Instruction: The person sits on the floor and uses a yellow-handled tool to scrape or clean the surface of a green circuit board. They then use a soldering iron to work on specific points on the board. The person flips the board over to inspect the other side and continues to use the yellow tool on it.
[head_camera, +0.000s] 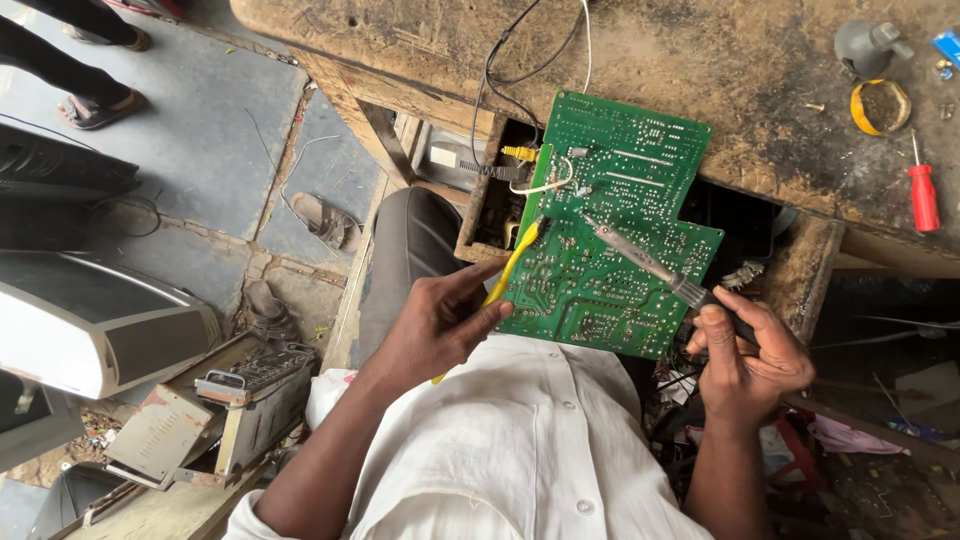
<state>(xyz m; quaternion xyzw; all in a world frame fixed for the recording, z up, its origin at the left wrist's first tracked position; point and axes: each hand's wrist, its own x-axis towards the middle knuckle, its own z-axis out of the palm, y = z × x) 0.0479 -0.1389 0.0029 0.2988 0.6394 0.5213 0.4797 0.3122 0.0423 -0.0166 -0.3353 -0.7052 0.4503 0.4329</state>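
A green circuit board (600, 200) lies solder side up, tilted against the edge of a worn wooden bench (700, 60). My left hand (440, 325) holds a yellow-handled tool (517, 258) whose dark tip touches the board's left edge. My right hand (750, 355) grips a soldering iron (640, 258); its metal shaft slants up-left across the board and the tip rests near the board's middle. Black and white wires (520, 70) run from the board's upper left over the bench.
On the bench at the right lie a red screwdriver (923, 195), a round yellow tin (880, 106) and a grey nozzle-shaped tool (865, 45). Old device casings (100, 320) sit on the floor at left. Another person's sandalled feet (95, 105) stand at upper left.
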